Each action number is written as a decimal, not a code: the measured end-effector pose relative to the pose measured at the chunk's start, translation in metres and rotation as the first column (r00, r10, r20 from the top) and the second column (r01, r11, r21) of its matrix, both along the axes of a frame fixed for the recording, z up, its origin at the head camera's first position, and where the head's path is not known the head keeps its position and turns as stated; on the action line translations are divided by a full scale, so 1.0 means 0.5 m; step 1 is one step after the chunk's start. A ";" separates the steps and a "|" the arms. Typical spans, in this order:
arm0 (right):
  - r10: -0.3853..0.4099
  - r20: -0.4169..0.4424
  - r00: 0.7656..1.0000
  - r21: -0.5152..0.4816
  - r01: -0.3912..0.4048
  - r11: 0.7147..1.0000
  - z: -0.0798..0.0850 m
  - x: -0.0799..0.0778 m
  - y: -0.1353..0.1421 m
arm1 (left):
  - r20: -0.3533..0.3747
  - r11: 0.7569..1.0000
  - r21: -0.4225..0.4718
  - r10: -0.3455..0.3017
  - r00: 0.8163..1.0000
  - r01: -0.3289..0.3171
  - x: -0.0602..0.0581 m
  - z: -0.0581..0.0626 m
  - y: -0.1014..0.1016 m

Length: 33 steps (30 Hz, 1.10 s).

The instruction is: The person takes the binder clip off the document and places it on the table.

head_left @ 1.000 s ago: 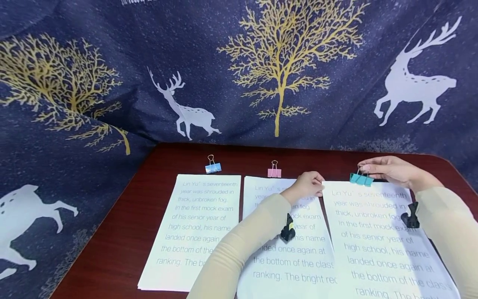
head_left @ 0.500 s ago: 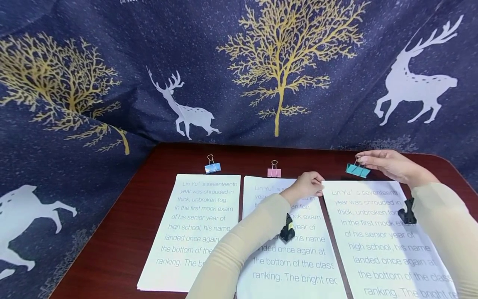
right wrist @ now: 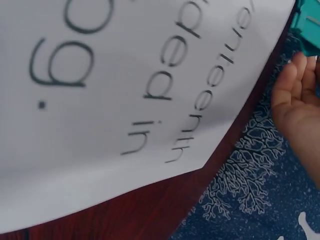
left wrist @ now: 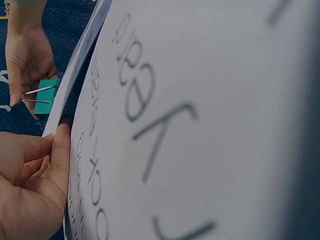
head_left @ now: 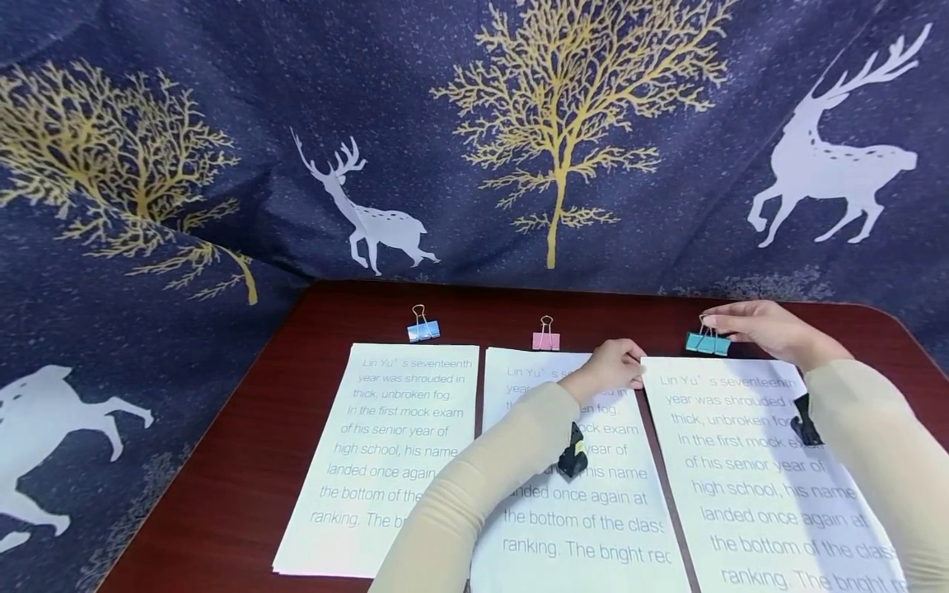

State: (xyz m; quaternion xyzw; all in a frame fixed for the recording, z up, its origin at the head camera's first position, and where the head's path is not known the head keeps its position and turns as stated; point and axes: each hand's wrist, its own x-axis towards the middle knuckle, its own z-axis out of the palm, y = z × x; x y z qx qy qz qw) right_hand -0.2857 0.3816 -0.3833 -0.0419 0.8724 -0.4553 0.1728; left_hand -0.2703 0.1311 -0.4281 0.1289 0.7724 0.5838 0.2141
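My left hand [head_left: 611, 365] pinches the upper left corner of the right-hand paper stack [head_left: 749, 461] between thumb and fingers, as the left wrist view shows. That forearm crosses the middle paper stack [head_left: 571, 515] and covers part of its print. Just beyond the right stack's top edge, my right hand [head_left: 771, 329] holds a teal binder clip [head_left: 708, 343] by its wire handles. The clip's handles point up and its body faces me. In the right wrist view only part of the teal clip [right wrist: 307, 25] shows, beside the fingertips.
A third paper stack [head_left: 393, 453] lies at the left. Behind it stands a blue binder clip [head_left: 423, 331], and a pink binder clip [head_left: 546, 340] stands behind the middle stack. The dark red table [head_left: 222, 486] ends at a hanging dark blue cloth [head_left: 474, 189].
The right hand has drawn the teal clip back off the right stack's top edge and slightly left, and the clip has levelled. The right stack's lower part has swung right. The left hand stays put.
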 end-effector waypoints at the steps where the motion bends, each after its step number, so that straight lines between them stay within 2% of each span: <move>1: -0.007 0.000 1.000 0.006 0.007 1.000 -0.003 0.000 0.000 | -0.001 1.000 -0.003 -0.001 1.000 0.001 0.001 0.000 0.000; 10: -0.052 -0.004 0.999 0.095 0.052 0.994 -0.027 0.005 0.003 | 0.015 1.000 -0.006 0.004 1.000 -0.004 0.009 0.002 -0.001; 18: -0.046 0.003 0.999 0.092 0.045 0.995 -0.031 0.015 -0.001 | 0.005 1.000 -0.009 -0.017 1.000 0.017 0.009 0.004 -0.001; 25: -0.043 0.001 0.999 0.082 0.043 0.996 -0.031 0.020 -0.001 | -0.110 0.992 -0.112 -0.069 0.991 0.057 -0.001 0.012 -0.012; 28: -0.052 -0.005 0.999 0.084 0.052 0.995 -0.026 0.024 -0.003 | -0.169 0.990 -0.124 -0.089 0.982 0.069 -0.010 0.018 -0.019; 33: -0.096 -0.061 0.994 0.164 0.104 0.981 -0.017 0.030 -0.024 | -0.272 0.990 -0.133 -0.084 0.959 0.049 -0.030 0.027 -0.040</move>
